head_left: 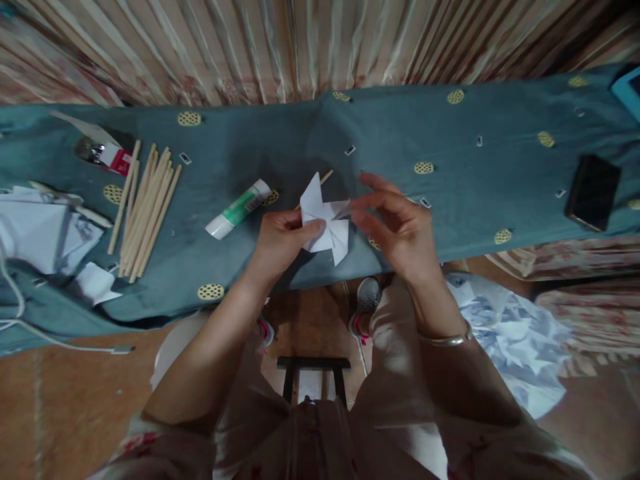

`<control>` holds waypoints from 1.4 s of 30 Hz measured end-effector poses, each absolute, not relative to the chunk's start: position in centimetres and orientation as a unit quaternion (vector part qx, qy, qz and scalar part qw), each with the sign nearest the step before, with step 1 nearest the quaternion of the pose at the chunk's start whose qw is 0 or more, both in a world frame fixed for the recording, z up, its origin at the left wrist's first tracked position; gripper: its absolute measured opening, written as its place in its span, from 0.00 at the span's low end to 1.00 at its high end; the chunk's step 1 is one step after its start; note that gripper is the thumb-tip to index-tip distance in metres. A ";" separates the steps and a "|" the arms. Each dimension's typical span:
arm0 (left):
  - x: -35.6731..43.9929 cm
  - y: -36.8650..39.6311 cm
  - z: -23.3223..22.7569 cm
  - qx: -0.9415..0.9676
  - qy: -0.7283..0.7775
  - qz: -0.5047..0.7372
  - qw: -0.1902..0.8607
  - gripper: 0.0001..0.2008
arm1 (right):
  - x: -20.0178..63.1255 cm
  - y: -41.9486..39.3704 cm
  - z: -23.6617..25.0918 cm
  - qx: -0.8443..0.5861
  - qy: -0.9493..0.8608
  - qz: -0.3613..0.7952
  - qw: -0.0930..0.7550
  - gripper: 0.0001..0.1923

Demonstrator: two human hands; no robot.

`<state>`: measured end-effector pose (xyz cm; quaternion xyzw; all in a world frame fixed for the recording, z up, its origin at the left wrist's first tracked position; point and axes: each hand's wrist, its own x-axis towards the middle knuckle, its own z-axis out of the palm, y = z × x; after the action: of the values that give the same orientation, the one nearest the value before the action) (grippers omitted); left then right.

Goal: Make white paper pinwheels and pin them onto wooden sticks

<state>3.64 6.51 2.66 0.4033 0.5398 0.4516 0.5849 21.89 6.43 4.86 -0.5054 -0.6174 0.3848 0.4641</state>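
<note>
- At the left end of the cloth [250,143], we have a white cable [60,344] hanging over the front edge, its plug below that edge.
- Above the cable, we have a pile of white paper [33,230]; one small piece [95,283] lies near its lower right corner.
- Beyond the pile, we have a red and white box [120,161], flap raised, shiny contents partly visible.
- Right of the pile, we have a bundle of sticks [150,220], roughly parallel and slanted; the upper ends reach the box area.
- Right of the bundle, we have a glue stick [237,209], lying diagonally, green label up.
- At centre, our left hand [283,243] is clamped on the pinwheel [339,233]: thumb on the front face near the middle, fingers behind.
- The pinwheel is over the front part of the cloth, face up to us. One stick [327,177] passes behind it; we cannot tell whether the two are joined.
- Our right hand [403,227] has its fingers curved, tips just beside the right blade; blur prevents us telling whether they pinch anything. A bangle [447,341] is on that wrist.
- Below the cloth, right of our knee, we have a white heap [515,340].
- At the right end, we have a phone [593,192] lying near the front edge and, beyond it, a blue object [629,93] cut by the frame.
</note>
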 end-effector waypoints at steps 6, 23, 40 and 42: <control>3.6 6.9 2.3 0.298 0.476 0.524 0.640 0.10 | 21.0 6.7 4.4 -0.513 -0.389 0.568 0.513 0.20; 2.8 6.3 3.1 0.315 0.502 0.522 0.614 0.14 | 16.5 6.9 4.1 -0.424 -0.297 0.704 0.486 0.19; 2.9 6.0 3.2 0.339 0.522 0.525 0.580 0.15 | 16.1 6.8 3.8 -0.443 -0.288 0.677 0.512 0.20; 2.8 6.0 3.0 0.362 0.530 0.521 0.563 0.14 | 16.1 6.9 3.6 -0.448 -0.294 0.671 0.513 0.22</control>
<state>2.79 6.03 2.98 0.3616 0.5303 0.5210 0.5626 16.07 6.91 3.56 -0.4480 -0.2943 0.6707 0.5127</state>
